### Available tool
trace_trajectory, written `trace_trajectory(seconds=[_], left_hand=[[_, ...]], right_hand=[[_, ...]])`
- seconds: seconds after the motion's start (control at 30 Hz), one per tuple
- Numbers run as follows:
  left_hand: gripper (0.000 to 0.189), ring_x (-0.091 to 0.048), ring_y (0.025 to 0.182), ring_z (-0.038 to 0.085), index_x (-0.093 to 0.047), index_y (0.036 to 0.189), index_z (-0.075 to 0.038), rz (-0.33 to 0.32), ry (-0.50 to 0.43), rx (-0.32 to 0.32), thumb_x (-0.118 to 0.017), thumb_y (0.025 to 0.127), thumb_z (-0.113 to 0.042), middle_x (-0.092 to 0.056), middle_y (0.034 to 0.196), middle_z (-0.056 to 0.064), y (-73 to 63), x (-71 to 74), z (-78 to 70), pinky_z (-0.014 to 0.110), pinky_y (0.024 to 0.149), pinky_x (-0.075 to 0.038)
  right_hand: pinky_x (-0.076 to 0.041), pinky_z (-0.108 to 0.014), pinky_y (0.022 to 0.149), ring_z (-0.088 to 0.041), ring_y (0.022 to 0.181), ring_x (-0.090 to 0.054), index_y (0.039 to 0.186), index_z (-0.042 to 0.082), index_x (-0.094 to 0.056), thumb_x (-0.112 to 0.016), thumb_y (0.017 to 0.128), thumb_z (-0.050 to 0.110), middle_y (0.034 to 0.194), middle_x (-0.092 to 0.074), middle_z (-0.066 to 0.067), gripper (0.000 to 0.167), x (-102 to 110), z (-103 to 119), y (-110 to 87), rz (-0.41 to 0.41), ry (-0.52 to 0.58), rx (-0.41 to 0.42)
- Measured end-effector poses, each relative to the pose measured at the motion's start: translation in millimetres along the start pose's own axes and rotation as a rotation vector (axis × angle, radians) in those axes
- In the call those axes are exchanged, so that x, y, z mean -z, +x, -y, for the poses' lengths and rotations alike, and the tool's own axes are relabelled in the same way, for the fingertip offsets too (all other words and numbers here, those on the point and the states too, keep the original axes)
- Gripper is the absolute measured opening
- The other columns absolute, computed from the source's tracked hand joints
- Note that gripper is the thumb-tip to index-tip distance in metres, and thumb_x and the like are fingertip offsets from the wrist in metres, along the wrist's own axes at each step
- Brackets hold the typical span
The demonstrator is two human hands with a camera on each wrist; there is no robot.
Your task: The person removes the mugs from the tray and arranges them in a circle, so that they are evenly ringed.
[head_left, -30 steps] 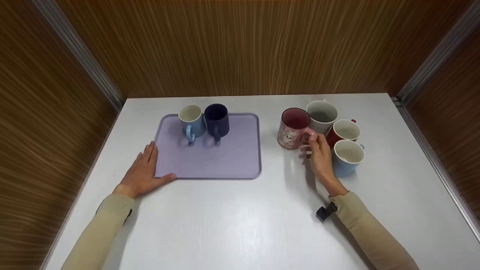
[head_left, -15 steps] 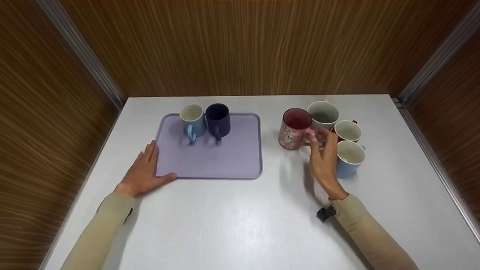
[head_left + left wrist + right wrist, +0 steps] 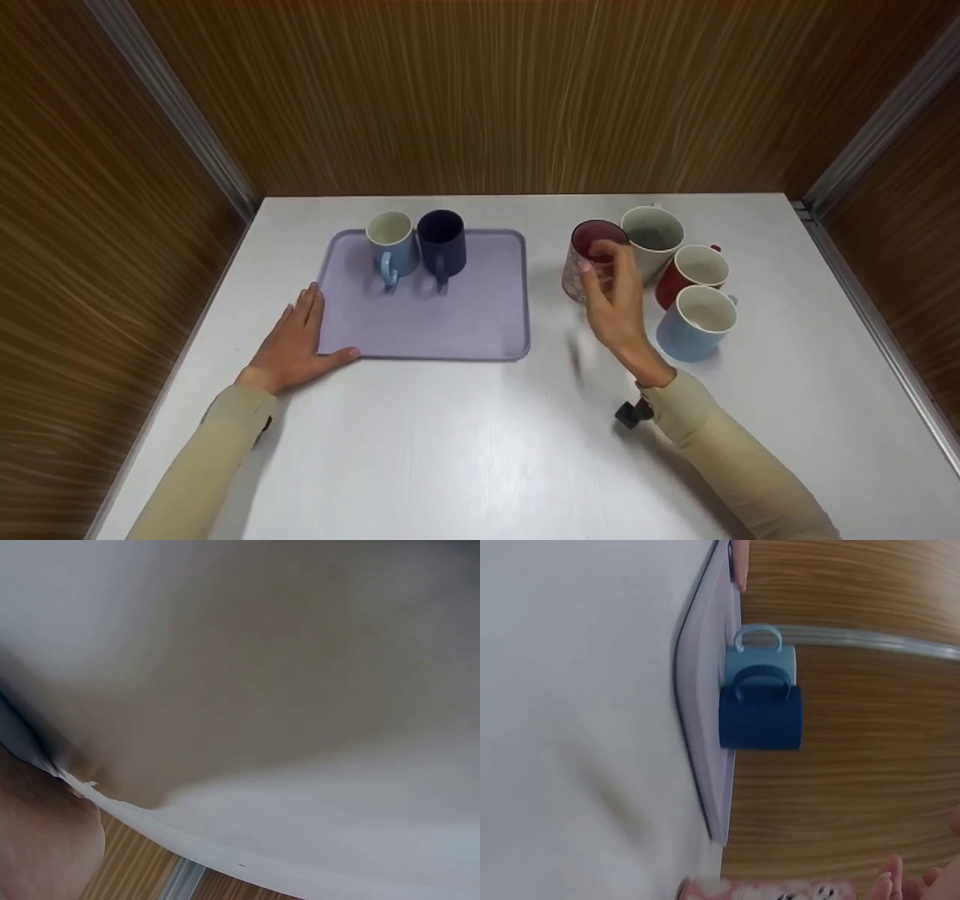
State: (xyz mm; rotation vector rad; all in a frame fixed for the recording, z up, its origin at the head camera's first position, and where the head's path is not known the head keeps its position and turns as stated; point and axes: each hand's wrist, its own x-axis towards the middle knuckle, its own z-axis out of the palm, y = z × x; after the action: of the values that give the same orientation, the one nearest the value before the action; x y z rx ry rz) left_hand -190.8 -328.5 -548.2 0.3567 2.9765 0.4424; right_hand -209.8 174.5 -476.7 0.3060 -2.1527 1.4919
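Note:
My left hand (image 3: 290, 346) lies flat with fingers spread at the left front corner of a lavender tray (image 3: 420, 334). On the tray stand a light blue mug (image 3: 395, 259) and a dark navy mug (image 3: 442, 251), side by side with handles toward me. My right hand (image 3: 616, 300) hovers in front of a pink patterned mug (image 3: 574, 277), thumb and bent fingers apart around its rim. In the right wrist view the fingers (image 3: 889, 881) appear just past the pink mug's (image 3: 772, 890) top end, holding nothing. Its handle is hidden in the head view.
Right of the pink mug stand a white mug (image 3: 637, 255), a red mug (image 3: 669, 285) and another light blue mug (image 3: 688, 334), close together. Wood-grain panels (image 3: 480, 97) border the white table (image 3: 465, 442) at the back and sides.
My right hand has let go of the pink mug's handle and moved left and up, in front of the mug. The left hand stays at the tray's corner.

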Motion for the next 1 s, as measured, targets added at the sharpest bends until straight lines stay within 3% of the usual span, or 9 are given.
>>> trace_trajectory(seconds=[0.27,0.57,0.87,1.0], left_hand=[[0.129,-0.004,0.166,0.044,-0.006,0.167,0.009,-0.009,-0.001,-0.005,-0.062,0.092,-0.079,0.000,0.179,0.025,1.1,0.2,0.3,0.060,0.134,-0.009],[0.129,-0.005,0.166,0.045,-0.008,0.167,0.009,-0.022,-0.013,-0.002,-0.062,0.091,-0.080,-0.001,0.178,0.025,-2.0,-0.9,-1.1,0.060,0.134,-0.011],[0.130,-0.004,0.166,0.043,-0.006,0.168,0.008,-0.010,0.003,0.005,-0.060,0.091,-0.081,0.001,0.179,0.025,-2.8,-4.4,2.0,0.060,0.134,-0.010],[0.130,-0.004,0.166,0.044,-0.006,0.168,0.008,-0.010,0.000,0.000,-0.060,0.091,-0.082,0.001,0.179,0.025,-0.5,-2.8,2.4,0.060,0.134,-0.010]], right_hand=[[-0.051,-0.030,0.079,-0.025,0.092,-0.064,0.135,0.000,-0.060,-0.063,0.106,0.013,0.126,-0.064,-0.021,0.032,-38.6,8.4,14.1,0.147,0.002,-0.021],[-0.055,-0.031,0.079,-0.034,0.098,-0.070,0.136,0.001,-0.059,-0.061,0.108,0.018,0.125,-0.067,-0.016,0.033,-94.1,10.2,29.1,0.292,0.052,-0.150],[-0.059,-0.029,0.067,-0.049,0.093,-0.073,0.137,-0.002,-0.058,-0.060,0.109,0.025,0.131,-0.066,-0.020,0.039,-148.3,-2.0,20.9,0.450,0.120,-0.306],[-0.059,-0.028,0.070,-0.043,0.091,-0.072,0.136,-0.003,-0.059,-0.060,0.109,0.024,0.132,-0.065,-0.021,0.037,-167.7,-1.3,17.4,0.466,0.144,-0.347]])
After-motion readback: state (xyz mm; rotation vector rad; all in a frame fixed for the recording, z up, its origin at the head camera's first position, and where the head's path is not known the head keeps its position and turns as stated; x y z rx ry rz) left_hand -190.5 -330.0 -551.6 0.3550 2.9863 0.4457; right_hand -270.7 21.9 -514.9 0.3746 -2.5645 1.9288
